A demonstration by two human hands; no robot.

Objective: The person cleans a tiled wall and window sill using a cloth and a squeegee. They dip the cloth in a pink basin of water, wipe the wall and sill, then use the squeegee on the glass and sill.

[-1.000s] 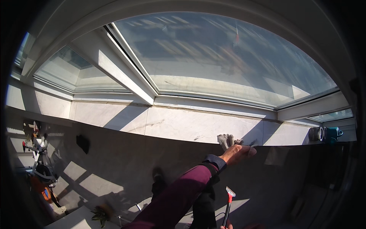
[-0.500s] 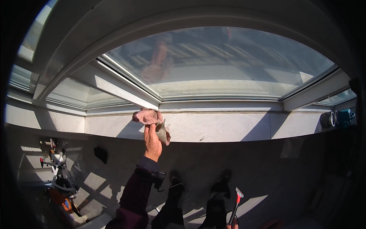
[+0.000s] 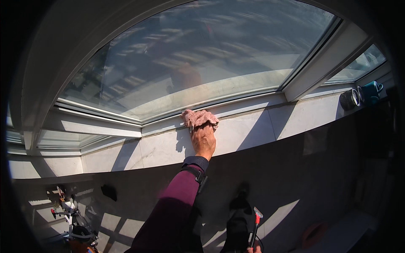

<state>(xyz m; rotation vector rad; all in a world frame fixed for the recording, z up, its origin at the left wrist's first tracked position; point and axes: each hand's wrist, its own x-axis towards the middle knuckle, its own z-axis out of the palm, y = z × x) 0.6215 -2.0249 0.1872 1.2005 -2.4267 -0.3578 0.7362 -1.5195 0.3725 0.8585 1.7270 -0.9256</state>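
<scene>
White window ledge (image 3: pixel 244 126): left hand (image 3: pixel 203 141) fingers grip pink cloth (image 3: pixel 199 117); right hand (image 3: pixel 253 249) holds scraper (image 3: pixel 255 225).

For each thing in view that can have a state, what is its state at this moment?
Left hand: raised, grip closed on the cloth.
Pink cloth: crumpled, pressed against the white sill below the window.
Window: closed.
Right hand: at the lower edge, mostly cut off, holding the red-handled tool.
Red-handled tool: upright, head up.
Teal mug: lying on its side on the ledge.

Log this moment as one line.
left hand: presses pink cloth on white sill below window | right hand: grips red-handled tool at lower edge | teal mug: far right
</scene>
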